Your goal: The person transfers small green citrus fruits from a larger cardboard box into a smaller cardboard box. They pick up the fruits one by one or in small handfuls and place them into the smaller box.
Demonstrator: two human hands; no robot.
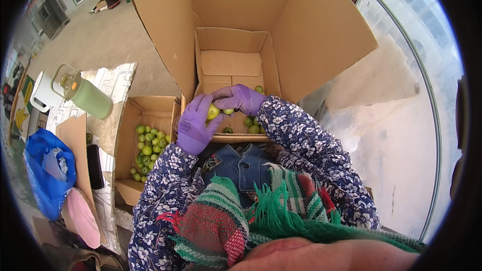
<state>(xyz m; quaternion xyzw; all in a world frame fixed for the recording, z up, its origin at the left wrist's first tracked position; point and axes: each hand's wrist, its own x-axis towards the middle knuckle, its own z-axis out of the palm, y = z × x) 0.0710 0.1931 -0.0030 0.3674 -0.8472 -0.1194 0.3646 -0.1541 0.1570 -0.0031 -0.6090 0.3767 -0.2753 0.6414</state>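
Both my hands wear purple gloves and meet over the near part of an open cardboard box (232, 58). My left hand (196, 122) holds a yellow-green tomato (213, 111) between thumb and fingers. Close beside it, my right hand (241, 99) has its fingers around a smaller green tomato (228, 111), partly hidden by the glove. Several green tomatoes (254, 129) lie in the box's near right corner, with one more (228, 130) near its front wall. To the left, a lower cardboard box (126, 135) holds a pile of green tomatoes (147, 150).
Tall cardboard flaps (320, 37) rise around the middle box. At the left, a table (124, 79) bears a green bottle (92, 98), a white jug (45, 90) and a black phone (95, 166). A blue bag (49, 184) lies beyond. Plastic sheeting (395, 139) stands at the right.
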